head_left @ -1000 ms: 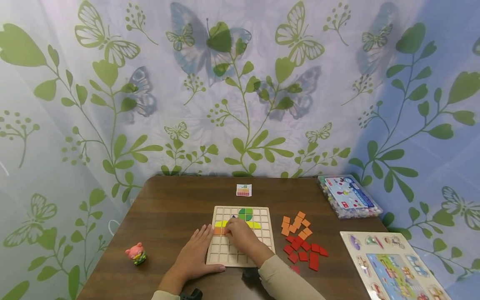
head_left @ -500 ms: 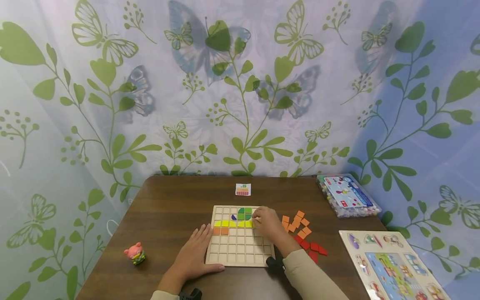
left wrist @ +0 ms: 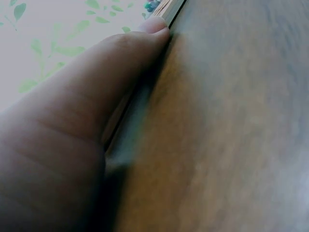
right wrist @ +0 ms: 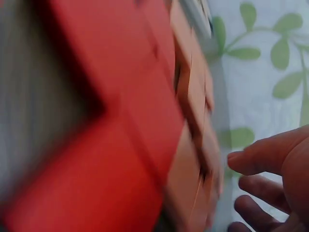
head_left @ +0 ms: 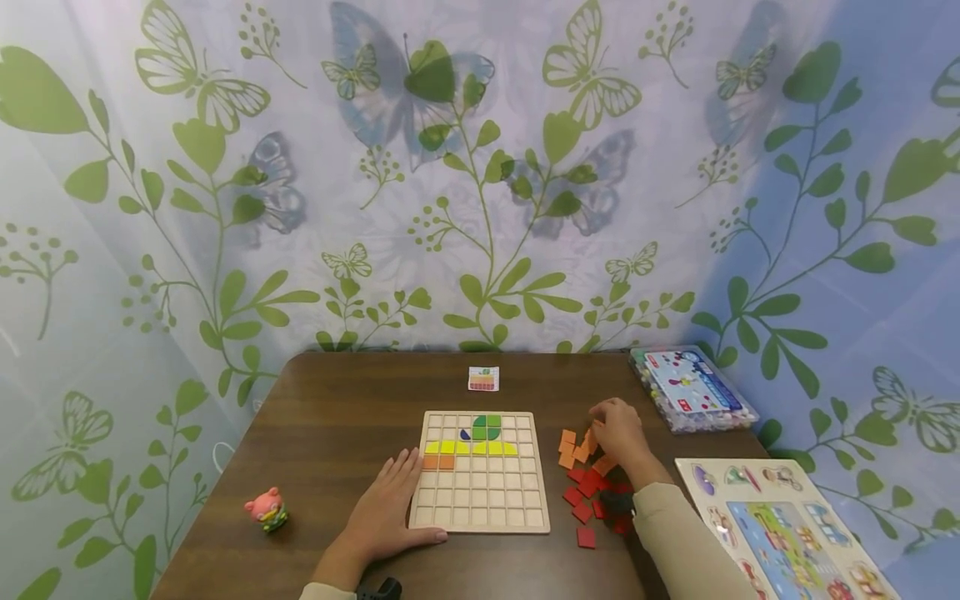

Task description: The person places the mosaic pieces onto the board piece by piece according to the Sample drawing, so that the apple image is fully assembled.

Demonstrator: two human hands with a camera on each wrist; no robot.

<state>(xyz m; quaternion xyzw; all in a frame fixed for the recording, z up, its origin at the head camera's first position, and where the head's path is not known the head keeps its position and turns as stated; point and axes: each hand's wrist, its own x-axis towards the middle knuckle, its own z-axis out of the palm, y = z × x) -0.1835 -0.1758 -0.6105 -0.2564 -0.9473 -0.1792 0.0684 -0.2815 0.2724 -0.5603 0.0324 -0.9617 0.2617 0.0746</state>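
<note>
A square wooden grid board [head_left: 480, 500] lies on the table, its upper cells holding green pieces [head_left: 486, 427], a small blue piece [head_left: 466, 434], several yellow pieces [head_left: 450, 447] and two orange tiles [head_left: 438, 462]. My left hand [head_left: 384, 510] rests with straight fingers along the board's left edge; its thumb [left wrist: 111, 63] lies along the front edge in the left wrist view. To the right, my right hand [head_left: 618, 433] is over the loose orange tiles [head_left: 567, 447], partly hiding them. In the right wrist view its fingers [right wrist: 260, 154] are loosely bent and apart, with nothing between them.
Loose red tiles [head_left: 586, 537] lie below the orange ones. A small picture card [head_left: 483, 379] lies behind the board. On the right are a clear plastic box [head_left: 693, 390] and a picture puzzle board [head_left: 780, 525]. A pink figurine [head_left: 267, 509] stands at the left.
My right hand has moved right from the board's orange tiles, across the grid, to the loose orange tiles. The left hand has stayed at the board's edge.
</note>
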